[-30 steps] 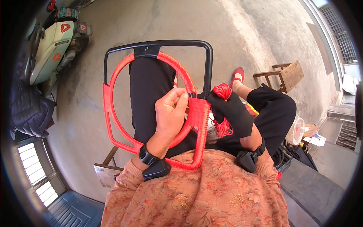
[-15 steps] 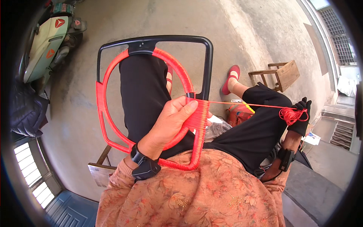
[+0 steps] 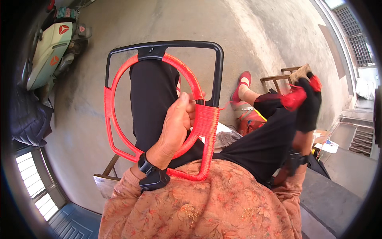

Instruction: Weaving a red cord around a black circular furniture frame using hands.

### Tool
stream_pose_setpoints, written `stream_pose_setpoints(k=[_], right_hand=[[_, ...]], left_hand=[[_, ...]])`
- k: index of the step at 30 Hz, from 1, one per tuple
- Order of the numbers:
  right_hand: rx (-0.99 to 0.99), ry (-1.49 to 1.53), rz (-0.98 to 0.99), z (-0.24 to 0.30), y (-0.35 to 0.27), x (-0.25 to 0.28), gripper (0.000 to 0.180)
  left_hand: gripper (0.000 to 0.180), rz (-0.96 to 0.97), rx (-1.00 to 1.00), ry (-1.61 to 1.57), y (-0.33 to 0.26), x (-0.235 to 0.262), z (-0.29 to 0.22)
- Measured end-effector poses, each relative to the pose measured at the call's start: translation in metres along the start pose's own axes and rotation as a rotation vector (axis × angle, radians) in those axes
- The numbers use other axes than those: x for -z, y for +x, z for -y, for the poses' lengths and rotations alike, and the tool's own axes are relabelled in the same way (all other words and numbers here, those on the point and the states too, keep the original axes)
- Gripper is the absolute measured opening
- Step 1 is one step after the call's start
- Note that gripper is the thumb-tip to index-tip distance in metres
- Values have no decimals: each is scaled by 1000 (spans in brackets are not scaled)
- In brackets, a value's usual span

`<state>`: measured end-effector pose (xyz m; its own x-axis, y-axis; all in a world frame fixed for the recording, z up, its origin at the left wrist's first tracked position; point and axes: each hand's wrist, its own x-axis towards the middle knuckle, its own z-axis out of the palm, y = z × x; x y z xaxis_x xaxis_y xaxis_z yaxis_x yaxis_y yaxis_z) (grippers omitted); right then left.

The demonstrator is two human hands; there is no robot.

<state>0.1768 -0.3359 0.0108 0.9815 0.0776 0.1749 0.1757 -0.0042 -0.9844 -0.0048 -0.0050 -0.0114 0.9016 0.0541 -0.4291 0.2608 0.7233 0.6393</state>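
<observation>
A black rectangular frame (image 3: 218, 75) with an inner ring lies over my lap, much of it wrapped in tight turns of red cord (image 3: 208, 119). My left hand (image 3: 174, 123) is closed round the ring's right side, thumb raised, beside the wide wrapped band. My right hand (image 3: 308, 105), in a black glove, is lifted out to the right above my knee. In its fingers is a bundle of red cord (image 3: 293, 98), smeared by motion. A thin loose strand leaves the band's upper right corner; its run towards the bundle is hard to follow.
A small wooden stool (image 3: 274, 79) stands ahead on the right. A red bag (image 3: 250, 121) sits on the floor between my legs. At the left are a scooter (image 3: 49, 55) and a dark padded jacket (image 3: 32, 115). Another wooden seat (image 3: 105, 184) is at lower left.
My right hand has swung upward and forward with the cord bundle, and the taut strand has gone slack. The left thumb has lifted off the wrapped band, with the hand slightly left.
</observation>
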Motion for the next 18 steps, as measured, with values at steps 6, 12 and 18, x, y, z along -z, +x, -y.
stream_pose_setpoints(k=[6,12,18], right_hand=[[220,-738,835,48,-15,-120,27],[130,-380,424,36,-56,-171,21],[-508,-4,880,3,-61,-184,27]], left_hand=[[52,-58,-423,117,-1,-1,3],[25,-181,-393,104,-3,14,0],[27,-176,-164,30,-2,16,2]])
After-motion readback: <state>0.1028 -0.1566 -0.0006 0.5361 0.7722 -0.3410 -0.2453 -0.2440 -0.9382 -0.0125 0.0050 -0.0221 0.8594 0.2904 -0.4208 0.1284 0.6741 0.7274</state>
